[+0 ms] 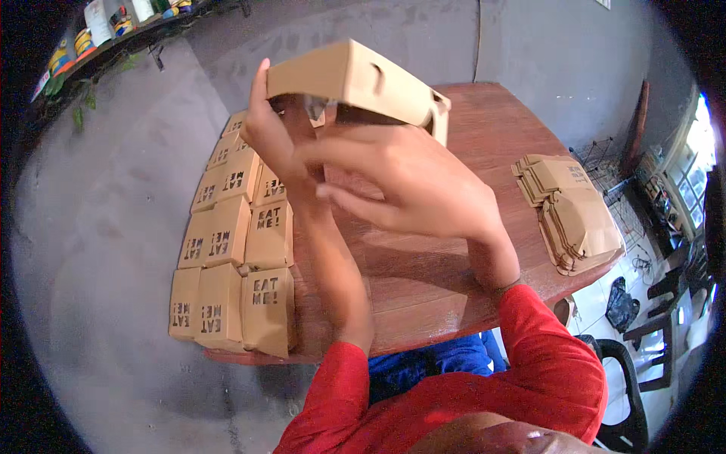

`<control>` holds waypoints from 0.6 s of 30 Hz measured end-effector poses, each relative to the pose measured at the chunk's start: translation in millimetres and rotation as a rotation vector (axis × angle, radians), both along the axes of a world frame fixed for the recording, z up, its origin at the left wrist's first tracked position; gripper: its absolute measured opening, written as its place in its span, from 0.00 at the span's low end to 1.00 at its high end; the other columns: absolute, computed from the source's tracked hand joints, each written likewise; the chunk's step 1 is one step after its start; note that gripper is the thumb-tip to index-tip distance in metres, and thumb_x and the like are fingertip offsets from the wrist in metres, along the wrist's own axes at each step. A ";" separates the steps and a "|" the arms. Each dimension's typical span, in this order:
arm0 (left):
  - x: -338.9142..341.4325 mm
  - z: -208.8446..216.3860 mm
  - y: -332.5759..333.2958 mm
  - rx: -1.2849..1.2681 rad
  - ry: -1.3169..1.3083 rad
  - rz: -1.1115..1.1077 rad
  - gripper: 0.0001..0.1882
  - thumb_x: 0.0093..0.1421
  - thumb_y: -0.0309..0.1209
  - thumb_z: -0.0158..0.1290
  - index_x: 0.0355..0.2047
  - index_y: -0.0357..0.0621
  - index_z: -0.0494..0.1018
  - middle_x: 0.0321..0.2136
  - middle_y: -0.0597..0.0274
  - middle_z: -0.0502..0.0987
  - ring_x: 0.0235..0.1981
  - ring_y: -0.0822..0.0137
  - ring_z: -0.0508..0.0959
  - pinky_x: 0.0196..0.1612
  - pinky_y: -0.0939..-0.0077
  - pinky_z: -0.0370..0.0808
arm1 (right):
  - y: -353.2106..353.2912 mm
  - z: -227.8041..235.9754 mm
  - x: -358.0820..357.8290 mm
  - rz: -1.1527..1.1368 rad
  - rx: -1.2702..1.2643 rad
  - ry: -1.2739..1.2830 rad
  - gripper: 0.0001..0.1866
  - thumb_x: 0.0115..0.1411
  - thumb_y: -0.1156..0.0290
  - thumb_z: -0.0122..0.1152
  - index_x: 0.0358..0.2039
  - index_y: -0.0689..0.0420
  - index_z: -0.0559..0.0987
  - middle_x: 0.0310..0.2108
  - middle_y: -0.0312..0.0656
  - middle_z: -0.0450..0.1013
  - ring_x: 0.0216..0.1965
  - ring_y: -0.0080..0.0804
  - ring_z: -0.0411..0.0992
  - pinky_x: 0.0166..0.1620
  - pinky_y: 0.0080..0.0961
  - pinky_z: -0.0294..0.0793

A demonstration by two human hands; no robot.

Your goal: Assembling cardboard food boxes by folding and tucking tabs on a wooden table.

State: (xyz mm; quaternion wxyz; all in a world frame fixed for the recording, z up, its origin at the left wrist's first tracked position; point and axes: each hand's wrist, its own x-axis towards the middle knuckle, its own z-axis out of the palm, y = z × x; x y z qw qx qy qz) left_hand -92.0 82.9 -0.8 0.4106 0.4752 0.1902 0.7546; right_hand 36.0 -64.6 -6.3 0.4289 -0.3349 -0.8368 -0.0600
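A brown cardboard box (321,72) is raised above the table, tilted, with its open underside toward me and a slot cut in one side. My left hand (266,129) grips its left end, the thumb or a finger up along the outer wall. My right hand (416,178) is just below the box, slightly blurred, with thumb and forefinger stretched out to the left and apart. I see nothing between them; its other fingers are hidden behind the hand. Whether the right hand touches the box I cannot tell.
Rows of folded brown boxes (268,234) with dark lettering line the left side of the red-brown wooden table (408,268). Flat, unfolded cardboard blanks (578,219) lie stacked at the right edge. A dark chair (628,408) stands at the lower right; a shelf (113,49) hangs upper left.
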 end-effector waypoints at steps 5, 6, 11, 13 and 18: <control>-10.6 -20.2 -0.6 0.333 0.519 0.733 0.21 0.57 0.19 0.55 0.52 0.31 0.73 0.30 0.48 0.81 0.32 0.62 0.81 0.40 0.68 0.77 | -11.0 13.6 10.3 -0.010 0.482 0.086 0.19 0.51 0.76 0.68 0.45 0.56 0.81 0.38 0.44 0.77 0.38 0.44 0.75 0.43 0.36 0.73; -19.2 -18.7 -1.2 0.348 0.558 0.782 0.20 0.57 0.20 0.54 0.51 0.31 0.74 0.30 0.48 0.81 0.33 0.59 0.82 0.41 0.66 0.77 | -7.0 20.4 12.1 -0.181 0.662 0.038 0.18 0.56 0.80 0.60 0.49 0.56 0.79 0.40 0.45 0.77 0.42 0.41 0.74 0.50 0.32 0.71; -17.6 0.1 -38.0 0.117 0.655 0.593 0.19 0.57 0.24 0.54 0.50 0.40 0.78 0.29 0.43 0.80 0.27 0.61 0.79 0.38 0.68 0.75 | 18.3 18.3 23.5 -0.212 0.468 0.078 0.36 0.60 0.69 0.65 0.68 0.53 0.62 0.62 0.55 0.60 0.62 0.50 0.62 0.63 0.42 0.64; -14.8 2.6 -46.1 0.143 0.696 0.537 0.20 0.58 0.25 0.53 0.51 0.43 0.78 0.26 0.43 0.78 0.24 0.63 0.76 0.35 0.67 0.74 | 30.8 18.1 22.6 0.004 0.172 0.355 0.37 0.62 0.68 0.64 0.69 0.56 0.60 0.64 0.57 0.58 0.63 0.52 0.61 0.63 0.43 0.63; -26.6 3.5 -49.3 0.235 0.696 0.436 0.22 0.62 0.32 0.55 0.57 0.44 0.73 0.32 0.49 0.81 0.30 0.70 0.76 0.37 0.72 0.74 | 35.0 13.5 32.5 -0.210 0.264 0.583 0.20 0.65 0.79 0.39 0.53 0.59 0.74 0.44 0.42 0.75 0.48 0.27 0.70 0.56 0.23 0.66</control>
